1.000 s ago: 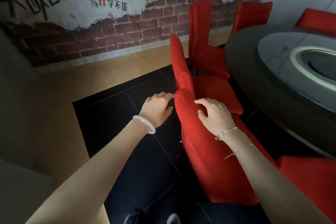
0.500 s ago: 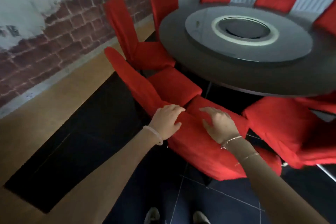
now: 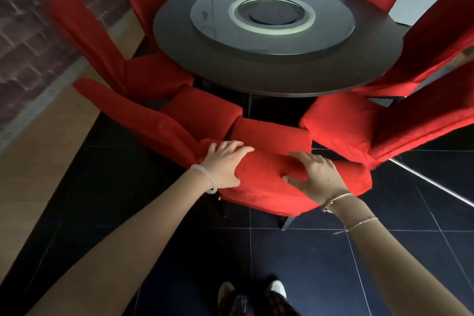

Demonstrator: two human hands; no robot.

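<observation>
A chair in a red fabric cover [image 3: 264, 190] stands right in front of me, facing the round dark table [image 3: 256, 79]. My left hand [image 3: 225, 164] grips the left part of the backrest's top, fingers over the edge and thumb on the back. On the right part my right hand [image 3: 318, 177] holds the same backrest, fingers spread over the top and thumb dug into the fabric. The chair's seat [image 3: 272, 133] points under the table's edge.
Red chairs crowd both sides: one touches on the left [image 3: 143, 120], another is close on the right [image 3: 359, 128]; several more ring the table. A glass turntable [image 3: 272, 41] lies on the table. A brick-pattern wall [image 3: 25, 46] is left. My shoes [image 3: 251, 295] stand on black tiles.
The view has swung right until the table is straight ahead. Both hands have gone from the chair's side edge to a hold on the top of its backrest.
</observation>
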